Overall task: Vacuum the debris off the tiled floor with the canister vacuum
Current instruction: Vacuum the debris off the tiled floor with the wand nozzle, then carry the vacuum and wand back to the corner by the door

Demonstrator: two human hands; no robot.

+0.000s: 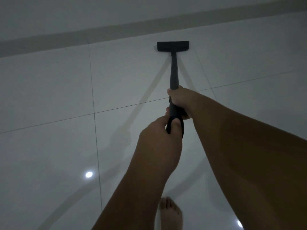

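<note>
My right hand (180,101) is wrapped round the dark wand (173,75), and my left hand (157,135) grips the looped handle (168,127) just below it. The floor head (172,46) lies flat on the tiled floor (58,83), near the skirting strip (66,39). A bare foot (171,211) stands beneath my arms, and a lamp glare (89,174) shines to the left.

A single head-worn camera looks forward and down over the tiled floor (49,90), facing the skirting (66,39) well ahead.
</note>
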